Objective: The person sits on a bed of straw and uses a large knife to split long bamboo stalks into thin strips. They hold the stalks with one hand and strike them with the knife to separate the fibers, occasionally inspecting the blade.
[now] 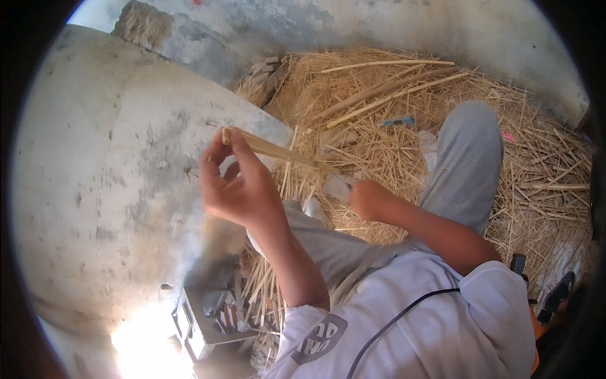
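My left hand (243, 183) is raised before the wall, its thumb and fingers closed on the pale, blunt end of a bamboo strip (271, 149). From there the strip slants down to the right, toward my right hand (372, 201). That hand is closed in a fist, lower and above my crossed legs. A thin, dark bit shows at the fist's left side, close to the strip's far end; what it belongs to is too small to make out. Whether strip and fist touch, I cannot tell.
Split strips and shavings (379, 151) cover the floor, with longer bamboo pieces (391, 95) on top. A blue tool-like object (398, 121) lies among them. A worn wall (113, 158) rises at left, above a grey metal box (211, 328). A dark sandal (557, 294) is at right.
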The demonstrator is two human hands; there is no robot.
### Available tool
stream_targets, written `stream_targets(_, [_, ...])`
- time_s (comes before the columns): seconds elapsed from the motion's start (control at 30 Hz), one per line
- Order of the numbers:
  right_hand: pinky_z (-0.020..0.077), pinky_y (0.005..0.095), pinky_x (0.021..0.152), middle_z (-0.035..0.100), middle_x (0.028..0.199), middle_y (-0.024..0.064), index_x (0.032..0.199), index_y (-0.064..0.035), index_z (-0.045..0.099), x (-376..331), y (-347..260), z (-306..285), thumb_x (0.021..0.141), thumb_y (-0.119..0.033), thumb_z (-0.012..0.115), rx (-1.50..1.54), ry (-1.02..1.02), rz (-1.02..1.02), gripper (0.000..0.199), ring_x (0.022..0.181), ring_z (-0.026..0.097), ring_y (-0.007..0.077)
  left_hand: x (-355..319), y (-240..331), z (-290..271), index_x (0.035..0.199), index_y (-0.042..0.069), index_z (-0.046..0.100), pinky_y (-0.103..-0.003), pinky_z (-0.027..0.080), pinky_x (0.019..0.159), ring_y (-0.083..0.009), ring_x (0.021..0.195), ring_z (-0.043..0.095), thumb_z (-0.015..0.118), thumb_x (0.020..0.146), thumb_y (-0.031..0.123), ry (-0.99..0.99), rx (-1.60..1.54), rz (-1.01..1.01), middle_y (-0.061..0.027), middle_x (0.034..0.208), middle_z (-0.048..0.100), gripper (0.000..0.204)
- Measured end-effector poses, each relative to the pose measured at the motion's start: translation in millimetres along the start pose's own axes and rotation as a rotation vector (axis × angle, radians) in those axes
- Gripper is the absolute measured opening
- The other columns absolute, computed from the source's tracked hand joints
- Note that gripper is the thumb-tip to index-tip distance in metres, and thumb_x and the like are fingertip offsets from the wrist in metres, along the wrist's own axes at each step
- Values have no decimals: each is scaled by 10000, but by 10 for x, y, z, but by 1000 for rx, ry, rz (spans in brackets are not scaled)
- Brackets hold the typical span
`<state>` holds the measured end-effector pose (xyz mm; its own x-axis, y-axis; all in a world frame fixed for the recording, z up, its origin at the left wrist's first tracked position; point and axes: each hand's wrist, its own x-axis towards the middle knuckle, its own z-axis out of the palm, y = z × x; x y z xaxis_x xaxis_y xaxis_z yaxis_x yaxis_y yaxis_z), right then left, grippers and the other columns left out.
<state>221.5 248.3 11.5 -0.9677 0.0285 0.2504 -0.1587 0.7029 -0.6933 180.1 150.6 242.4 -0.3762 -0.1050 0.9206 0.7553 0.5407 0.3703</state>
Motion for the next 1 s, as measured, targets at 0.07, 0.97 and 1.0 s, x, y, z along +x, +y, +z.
stream_targets(0.07, [560, 444, 663, 647, 706, 192, 914, 55, 632, 3, 53, -21, 1019, -286, 507, 170, -133, 304, 379, 661, 672, 341, 19, -36, -27, 1008, -70, 687, -220, 551, 562, -120, 699, 669, 718, 924, 74, -27, 38, 2, -120, 872, 708, 169])
stream_targets(0.97, [472, 419, 539, 640, 695, 190, 991, 47, 578, 115, -623, 107, 1026, -192, 514, 482, -136, 217, 249, 589, 647, 310, 85, -910, -341, 657, 161, 327, -278, 101, 403, -59, 426, 118, 619, 932, 608, -102, -578, -300, 65, 491, 176, 601])
stream_targets(1.0, [473, 472, 564, 642, 701, 232, 966, 42, 568, 139, -688, 0, 1023, -214, 515, 513, -156, 232, 267, 628, 651, 405, 88, -927, -385, 650, 165, 319, -277, 101, 405, -57, 424, 123, 660, 932, 515, -86, -586, -365, 66, 490, 183, 564])
